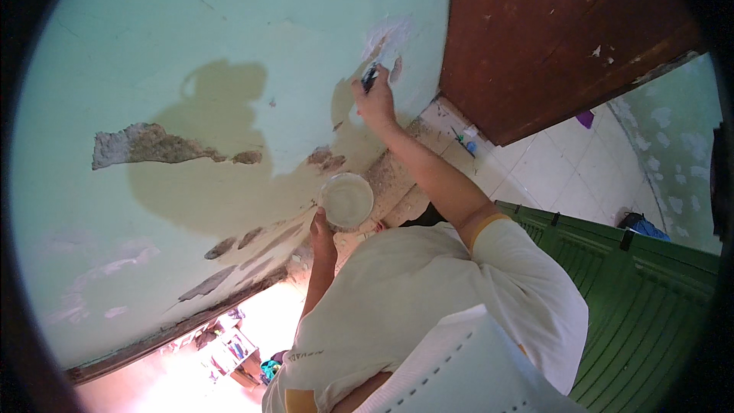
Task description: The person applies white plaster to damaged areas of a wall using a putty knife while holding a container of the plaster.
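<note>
My left hand (323,231) is closed on the rim of a round whitish bowl (348,203), thumb at its near side. Pale stuff lies inside the bowl, which is held close to the wall. Farther up, my right hand (376,105) grips a dark-handled putty knife (370,78) against the pale green wall (306,38). Its blade is hard to make out. Just beyond the tool, a smeared white patch (388,33) surrounds a strip of bare brown plaster. A small chipped spot (396,69) shows right of the tool.
A long broken patch (153,145) marks the wall at left, with smaller chips lower down. A brown wooden panel (550,38) rises at the far right above pale floor tiles (550,160). Green slatted doors (634,306) stand close on my right. Lower left is a bright opening.
</note>
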`<action>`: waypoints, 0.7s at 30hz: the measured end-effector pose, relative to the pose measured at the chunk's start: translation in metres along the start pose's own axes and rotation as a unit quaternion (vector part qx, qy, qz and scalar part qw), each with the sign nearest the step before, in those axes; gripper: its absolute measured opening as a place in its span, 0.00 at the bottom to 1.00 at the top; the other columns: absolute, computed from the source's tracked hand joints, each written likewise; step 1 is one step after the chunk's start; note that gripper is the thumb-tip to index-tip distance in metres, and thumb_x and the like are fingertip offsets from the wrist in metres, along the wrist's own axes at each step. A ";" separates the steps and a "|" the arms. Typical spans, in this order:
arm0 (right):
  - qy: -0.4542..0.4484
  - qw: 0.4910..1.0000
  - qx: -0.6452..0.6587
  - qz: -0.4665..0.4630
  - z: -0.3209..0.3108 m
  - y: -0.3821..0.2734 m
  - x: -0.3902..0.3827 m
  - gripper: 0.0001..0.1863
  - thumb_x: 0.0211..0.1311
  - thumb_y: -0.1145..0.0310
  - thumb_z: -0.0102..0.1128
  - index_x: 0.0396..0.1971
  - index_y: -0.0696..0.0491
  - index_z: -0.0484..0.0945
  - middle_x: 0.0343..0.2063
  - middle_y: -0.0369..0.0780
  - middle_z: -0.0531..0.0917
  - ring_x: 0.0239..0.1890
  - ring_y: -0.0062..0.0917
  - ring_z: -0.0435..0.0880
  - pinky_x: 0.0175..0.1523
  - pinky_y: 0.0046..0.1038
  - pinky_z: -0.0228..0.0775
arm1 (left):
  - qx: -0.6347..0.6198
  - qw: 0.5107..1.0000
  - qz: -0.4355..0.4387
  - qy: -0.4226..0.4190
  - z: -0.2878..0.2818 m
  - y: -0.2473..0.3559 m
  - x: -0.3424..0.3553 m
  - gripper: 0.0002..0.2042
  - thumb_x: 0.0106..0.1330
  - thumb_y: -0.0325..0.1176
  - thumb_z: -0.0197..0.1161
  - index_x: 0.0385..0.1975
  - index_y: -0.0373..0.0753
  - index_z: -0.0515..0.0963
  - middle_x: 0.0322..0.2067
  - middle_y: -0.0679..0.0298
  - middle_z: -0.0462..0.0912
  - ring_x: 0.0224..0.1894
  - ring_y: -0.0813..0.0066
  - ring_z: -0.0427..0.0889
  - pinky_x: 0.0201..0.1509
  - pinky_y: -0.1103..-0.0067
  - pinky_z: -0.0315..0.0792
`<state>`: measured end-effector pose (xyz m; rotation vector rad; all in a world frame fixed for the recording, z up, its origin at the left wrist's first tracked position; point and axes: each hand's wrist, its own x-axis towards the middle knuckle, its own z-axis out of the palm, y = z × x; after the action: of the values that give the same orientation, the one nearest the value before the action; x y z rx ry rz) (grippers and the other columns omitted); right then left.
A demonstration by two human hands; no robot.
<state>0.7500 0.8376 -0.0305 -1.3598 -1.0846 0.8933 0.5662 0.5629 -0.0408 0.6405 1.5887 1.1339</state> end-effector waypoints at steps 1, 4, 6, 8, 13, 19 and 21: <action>-0.013 1.000 0.006 -0.005 0.008 -0.006 -0.013 0.34 0.63 0.66 0.59 0.62 0.60 0.51 0.24 0.44 0.77 0.18 0.26 0.76 0.21 0.30 0.71 | 0.012 1.000 0.003 -0.015 -0.003 0.000 0.001 0.35 0.71 0.59 0.46 0.56 0.26 0.68 0.51 0.52 0.74 0.53 0.62 0.74 0.58 0.68 0.68; -0.052 0.998 0.033 0.010 0.024 -0.025 -0.051 0.34 0.64 0.66 0.58 0.62 0.59 0.50 0.24 0.42 0.76 0.18 0.24 0.75 0.20 0.29 0.70 | 0.019 1.000 0.004 -0.025 -0.001 0.006 0.000 0.34 0.72 0.59 0.45 0.55 0.25 0.68 0.51 0.52 0.73 0.54 0.63 0.73 0.59 0.68 0.68; -0.080 0.994 0.070 0.034 0.018 -0.048 -0.074 0.33 0.64 0.66 0.58 0.61 0.59 0.50 0.27 0.44 0.76 0.21 0.27 0.76 0.24 0.32 0.71 | 0.010 1.000 0.000 -0.008 -0.001 0.007 0.000 0.34 0.72 0.59 0.44 0.55 0.25 0.67 0.52 0.52 0.73 0.54 0.63 0.73 0.59 0.68 0.68; -0.108 0.985 0.119 0.064 0.003 -0.073 -0.086 0.33 0.63 0.66 0.57 0.61 0.60 0.50 0.31 0.48 0.77 0.29 0.34 0.79 0.34 0.37 0.74 | -0.002 1.000 -0.009 0.016 -0.003 0.005 0.001 0.35 0.72 0.59 0.44 0.56 0.26 0.67 0.52 0.52 0.73 0.54 0.63 0.72 0.59 0.68 0.68; -0.033 0.959 0.217 0.176 -0.043 -0.065 -0.058 0.25 0.64 0.67 0.56 0.57 0.55 0.59 0.29 0.40 0.76 0.20 0.23 0.74 0.17 0.25 0.68 | -0.004 1.000 -0.006 0.017 -0.018 0.000 0.002 0.34 0.72 0.58 0.45 0.60 0.29 0.66 0.55 0.53 0.72 0.57 0.62 0.72 0.59 0.67 0.69; -0.039 0.900 0.305 0.310 -0.093 -0.043 -0.002 0.10 0.65 0.65 0.51 0.39 0.57 0.69 0.25 0.38 0.73 0.17 0.19 0.65 0.18 0.23 0.59 | -0.027 0.999 -0.013 0.014 -0.031 -0.015 0.005 0.34 0.71 0.58 0.46 0.62 0.31 0.65 0.58 0.53 0.71 0.59 0.62 0.72 0.59 0.68 0.69; -0.058 0.885 0.328 0.326 -0.100 -0.055 0.010 0.08 0.65 0.66 0.49 0.34 0.56 0.68 0.24 0.39 0.72 0.17 0.18 0.63 0.18 0.22 0.56 | -0.026 0.999 -0.023 0.014 -0.030 -0.013 0.004 0.34 0.71 0.57 0.47 0.63 0.31 0.65 0.58 0.53 0.71 0.59 0.63 0.71 0.59 0.68 0.68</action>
<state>0.8424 0.8150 0.0335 -1.0845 -0.3034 1.6717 0.5383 0.5504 -0.0536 0.5523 1.5841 1.1503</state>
